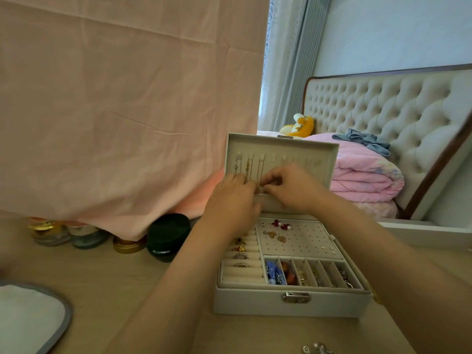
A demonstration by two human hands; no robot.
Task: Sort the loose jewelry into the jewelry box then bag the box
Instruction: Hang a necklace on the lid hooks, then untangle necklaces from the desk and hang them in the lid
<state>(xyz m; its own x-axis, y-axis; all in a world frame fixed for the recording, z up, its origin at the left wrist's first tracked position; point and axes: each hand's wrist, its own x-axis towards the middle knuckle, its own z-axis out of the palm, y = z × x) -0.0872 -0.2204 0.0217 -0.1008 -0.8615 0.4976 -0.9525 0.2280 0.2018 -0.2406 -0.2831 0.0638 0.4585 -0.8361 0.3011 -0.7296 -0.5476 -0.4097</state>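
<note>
A pale grey jewelry box (291,302) stands open on the wooden table, its lid (329,149) upright. Several chains (249,166) hang from hooks inside the lid. Rings sit in the roll slots (241,264), earrings (281,226) on the perforated pad, and beads and rings fill the small compartments (306,274). Both hands meet at the lower edge of the lid. My left hand (233,200) and my right hand (291,185) pinch the bottom end of a hanging chain at the lid's pocket. Loose silver pieces (318,348) lie at the table's front edge.
A pink cloth (127,98) hangs behind the table on the left, over several jars (89,237) and a black round case (167,235). A grey-rimmed white pad (28,318) lies bottom left. A bed with pink quilts (365,175) stands at the right.
</note>
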